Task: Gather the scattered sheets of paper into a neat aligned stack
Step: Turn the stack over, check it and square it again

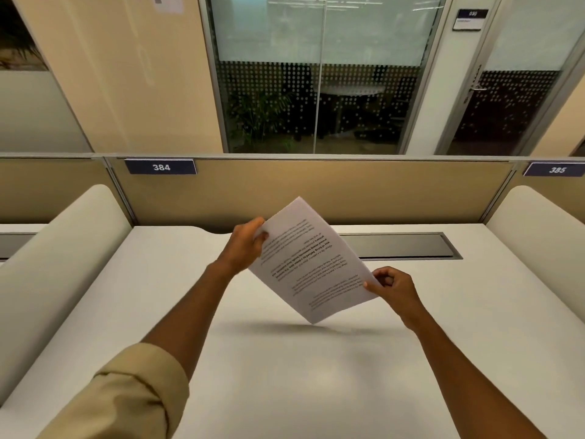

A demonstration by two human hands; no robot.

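Observation:
A stack of white printed sheets of paper (311, 264) is held tilted in the air above the white desk (285, 375), its lowest corner just over the desk's surface and casting a shadow there. My left hand (245, 245) grips the stack's upper left edge. My right hand (394, 288) pinches its right edge lower down. The printed text faces me, upside down. No loose sheets lie on the desk.
A beige partition (316, 188) with the label 384 (160, 167) closes the desk's far side. A grey cable tray lid (405, 245) is set into the desk behind the paper. Rounded white dividers (57, 248) (538, 223) stand at both sides.

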